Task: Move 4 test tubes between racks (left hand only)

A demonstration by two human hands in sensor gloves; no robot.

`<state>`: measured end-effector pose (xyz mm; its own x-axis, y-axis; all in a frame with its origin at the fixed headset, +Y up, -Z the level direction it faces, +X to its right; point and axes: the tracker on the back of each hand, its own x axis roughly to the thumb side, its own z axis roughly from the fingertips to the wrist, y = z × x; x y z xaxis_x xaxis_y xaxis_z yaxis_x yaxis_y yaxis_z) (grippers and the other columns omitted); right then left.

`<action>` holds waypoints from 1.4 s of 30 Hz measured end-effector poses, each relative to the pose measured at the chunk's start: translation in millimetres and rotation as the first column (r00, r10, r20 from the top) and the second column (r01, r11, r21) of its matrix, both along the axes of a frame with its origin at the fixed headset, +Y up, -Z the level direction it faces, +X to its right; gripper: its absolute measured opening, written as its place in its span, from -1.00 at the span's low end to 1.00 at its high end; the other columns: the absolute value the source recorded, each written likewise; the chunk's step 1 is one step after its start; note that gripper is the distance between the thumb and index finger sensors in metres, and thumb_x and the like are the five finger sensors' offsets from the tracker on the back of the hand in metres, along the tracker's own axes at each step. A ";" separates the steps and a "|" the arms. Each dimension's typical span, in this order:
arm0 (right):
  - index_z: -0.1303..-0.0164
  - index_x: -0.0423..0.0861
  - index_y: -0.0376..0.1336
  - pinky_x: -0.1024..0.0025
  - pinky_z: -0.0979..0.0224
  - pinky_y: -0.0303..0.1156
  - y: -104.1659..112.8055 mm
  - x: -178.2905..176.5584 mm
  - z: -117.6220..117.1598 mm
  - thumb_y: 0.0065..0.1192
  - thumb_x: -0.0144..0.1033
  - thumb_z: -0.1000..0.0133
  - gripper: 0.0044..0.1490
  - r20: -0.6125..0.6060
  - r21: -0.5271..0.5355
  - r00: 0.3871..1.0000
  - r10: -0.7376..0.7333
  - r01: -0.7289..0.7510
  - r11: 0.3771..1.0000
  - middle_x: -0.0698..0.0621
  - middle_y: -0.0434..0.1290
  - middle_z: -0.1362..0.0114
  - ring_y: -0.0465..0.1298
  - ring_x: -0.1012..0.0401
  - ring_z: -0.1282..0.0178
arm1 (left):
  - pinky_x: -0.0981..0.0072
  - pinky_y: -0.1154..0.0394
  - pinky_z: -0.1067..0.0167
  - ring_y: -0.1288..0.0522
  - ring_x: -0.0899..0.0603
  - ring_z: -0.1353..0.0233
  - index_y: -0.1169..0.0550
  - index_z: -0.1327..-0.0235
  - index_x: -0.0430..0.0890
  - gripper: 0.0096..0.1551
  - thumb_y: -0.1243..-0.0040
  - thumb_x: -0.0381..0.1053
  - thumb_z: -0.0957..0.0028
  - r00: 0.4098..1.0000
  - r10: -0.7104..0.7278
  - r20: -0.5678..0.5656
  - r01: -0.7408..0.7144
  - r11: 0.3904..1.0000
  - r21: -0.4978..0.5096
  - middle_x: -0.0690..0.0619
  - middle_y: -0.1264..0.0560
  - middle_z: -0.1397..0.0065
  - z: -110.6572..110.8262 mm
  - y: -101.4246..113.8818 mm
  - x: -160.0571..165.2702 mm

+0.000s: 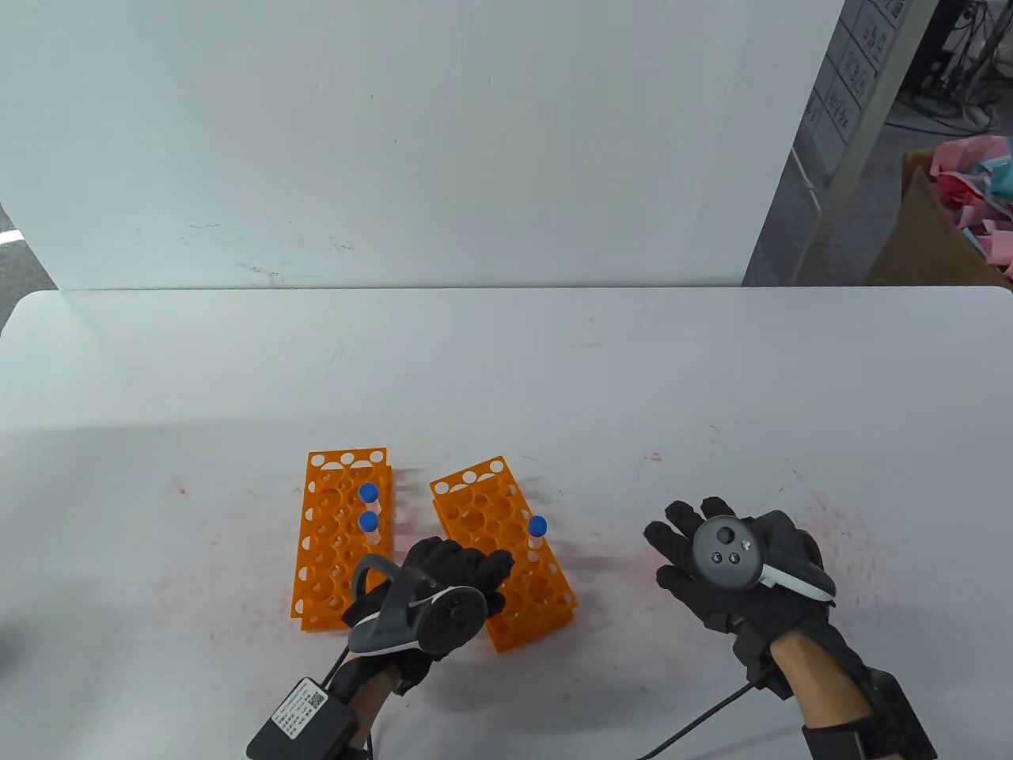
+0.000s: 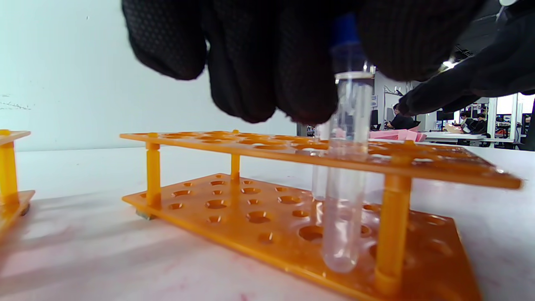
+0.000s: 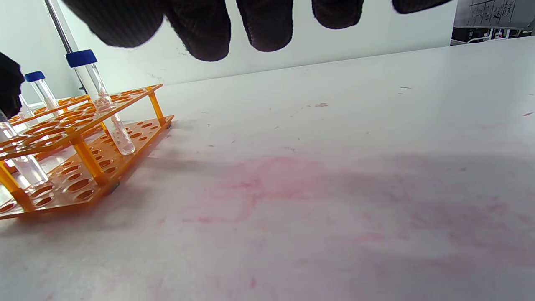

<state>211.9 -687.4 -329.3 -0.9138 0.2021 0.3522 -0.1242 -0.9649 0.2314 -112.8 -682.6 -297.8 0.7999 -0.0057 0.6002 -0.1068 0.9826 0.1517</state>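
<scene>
Two orange racks lie side by side: the left rack holds two blue-capped test tubes, and the right rack holds one blue-capped tube at its right edge. My left hand hovers over the near part of the right rack. In the left wrist view its fingers pinch the blue cap of a clear test tube. That tube stands upright through a hole in the rack's top plate, its tip at the lower plate. My right hand rests flat and open on the table, holding nothing.
The white table has faint pink stains around the racks. A white wall panel stands behind its far edge. A cardboard box with pink paper is at the far right, off the table. The left hand's cable and sensor box trail at the near edge.
</scene>
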 end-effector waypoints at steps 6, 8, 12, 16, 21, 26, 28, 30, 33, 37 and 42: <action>-0.64 0.10 0.00 -0.52 -0.48 -0.08 -0.7 -0.4 0.3 -0.12 0.12 -0.21 -0.24 0.001 -0.005 1.000 0.002 -0.002 1.000 -0.14 -0.04 -0.78 -0.10 -0.33 -0.66 | -0.17 -0.50 -0.30 -0.64 -0.14 -0.24 -0.44 -0.38 0.09 -0.29 -0.10 0.31 0.04 0.999 -0.036 0.003 0.036 0.999 0.024 0.12 -0.65 -0.22 0.6 1.8 -2.5; -0.64 0.10 0.00 -0.52 -0.48 -0.08 -0.8 -0.2 0.5 -0.12 0.12 -0.21 -0.23 0.005 -0.004 1.000 0.008 -0.008 1.000 -0.14 -0.04 -0.78 -0.09 -0.33 -0.66 | -0.18 -0.49 -0.31 -0.61 -0.16 -0.31 -0.40 -0.43 0.11 -0.26 -0.08 0.34 0.05 0.999 -0.029 -0.016 0.029 0.999 0.042 0.10 -0.62 -0.30 -0.3 5.1 -6.6; -0.64 0.10 -0.01 -0.52 -0.48 -0.08 -0.3 0.0 0.8 -0.12 0.13 -0.21 -0.23 0.010 -0.001 1.000 0.018 -0.018 1.000 -0.14 -0.04 -0.78 -0.09 -0.33 -0.66 | -0.20 -0.47 -0.33 -0.55 -0.19 -0.42 -0.38 -0.45 0.12 -0.24 -0.08 0.35 0.05 0.999 0.017 -0.042 -0.014 0.997 0.073 0.07 -0.57 -0.41 -1.1 13.7 -18.5; -0.64 0.11 -0.01 -0.51 -0.48 -0.08 0.2 -0.6 0.9 -0.12 0.13 -0.21 -0.23 0.006 0.006 1.000 0.016 -0.016 1.000 -0.14 -0.04 -0.78 -0.09 -0.33 -0.66 | -0.20 -0.47 -0.33 -0.55 -0.20 -0.42 -0.39 -0.44 0.12 -0.26 -0.09 0.33 0.04 0.995 0.052 -0.087 -0.042 0.992 0.116 0.05 -0.57 -0.42 -2.8 21.4 -34.2; -0.64 0.10 -0.01 -0.51 -0.48 -0.08 0.0 -0.4 0.4 -0.12 0.13 -0.21 -0.23 0.006 0.007 1.000 0.006 -0.006 1.000 -0.14 -0.04 -0.78 -0.09 -0.33 -0.66 | -0.20 -0.47 -0.33 -0.54 -0.21 -0.43 -0.38 -0.45 0.13 -0.27 -0.15 0.29 0.03 0.982 0.083 -0.170 -0.058 0.987 0.149 0.05 -0.54 -0.46 -8.6 25.6 -56.2; -0.64 0.10 -0.01 -0.51 -0.48 -0.07 -0.4 -1.2 0.3 -0.12 0.13 -0.21 -0.23 0.001 0.006 1.000 0.009 -0.009 1.000 -0.14 -0.04 -0.78 -0.09 -0.33 -0.66 | -0.21 -0.46 -0.32 -0.54 -0.23 -0.42 -0.39 -0.44 0.12 -0.27 -0.19 0.27 0.04 0.947 0.130 -0.295 -0.066 0.974 0.215 0.03 -0.54 -0.46 -12.3 27.8 -76.2; -0.64 0.10 -0.01 -0.51 -0.48 -0.07 -0.3 -1.1 0.4 -0.12 0.13 -0.21 -0.23 0.002 0.006 1.000 0.010 -0.010 1.000 -0.14 -0.04 -0.78 -0.09 -0.33 -0.66 | -0.22 -0.47 -0.31 -0.55 -0.22 -0.41 -0.41 -0.41 0.11 -0.29 -0.21 0.26 0.04 0.931 0.140 -0.336 -0.066 0.972 0.224 0.04 -0.55 -0.44 -14.4 28.4 -83.8; -0.64 0.10 -0.01 -0.51 -0.48 -0.08 -0.1 -1.0 0.1 -0.12 0.13 -0.21 -0.23 0.003 0.008 1.000 0.007 -0.007 1.000 -0.14 -0.04 -0.78 -0.09 -0.33 -0.66 | -0.22 -0.47 -0.31 -0.56 -0.22 -0.39 -0.44 -0.39 0.12 -0.32 -0.23 0.24 0.04 0.920 0.146 -0.363 -0.069 0.974 0.216 0.05 -0.57 -0.41 -16.6 27.9 -90.2; -0.64 0.10 0.00 -0.51 -0.48 -0.08 -0.2 -1.0 -0.2 -0.12 0.13 -0.21 -0.23 0.001 0.009 1.000 0.004 -0.004 1.000 -0.14 -0.04 -0.78 -0.09 -0.33 -0.66 | -0.22 -0.47 -0.31 -0.56 -0.21 -0.39 -0.44 -0.38 0.12 -0.32 -0.25 0.24 0.05 0.907 0.144 -0.395 -0.067 0.977 0.201 0.05 -0.57 -0.41 -19.8 25.4 -97.6; -0.64 0.10 0.00 -0.51 -0.48 -0.07 -0.6 -1.3 -0.2 -0.12 0.13 -0.21 -0.23 -0.001 0.004 1.000 0.008 -0.008 1.000 -0.14 -0.04 -0.78 -0.09 -0.33 -0.66 | -0.22 -0.46 -0.32 -0.56 -0.21 -0.40 -0.43 -0.37 0.13 -0.32 -0.27 0.23 0.06 0.894 0.112 -0.433 -0.030 0.981 0.191 0.06 -0.56 -0.41 -22.6 22.0 -102.5; -0.64 0.10 0.00 -0.51 -0.48 -0.08 -0.5 -1.3 -0.2 -0.12 0.13 -0.21 -0.23 -0.002 0.004 1.000 0.007 -0.007 1.000 -0.14 -0.04 -0.78 -0.09 -0.33 -0.66 | -0.22 -0.46 -0.32 -0.55 -0.21 -0.39 -0.43 -0.36 0.13 -0.32 -0.28 0.23 0.06 0.880 0.095 -0.465 -0.014 0.985 0.174 0.06 -0.56 -0.40 -26.2 16.7 -104.9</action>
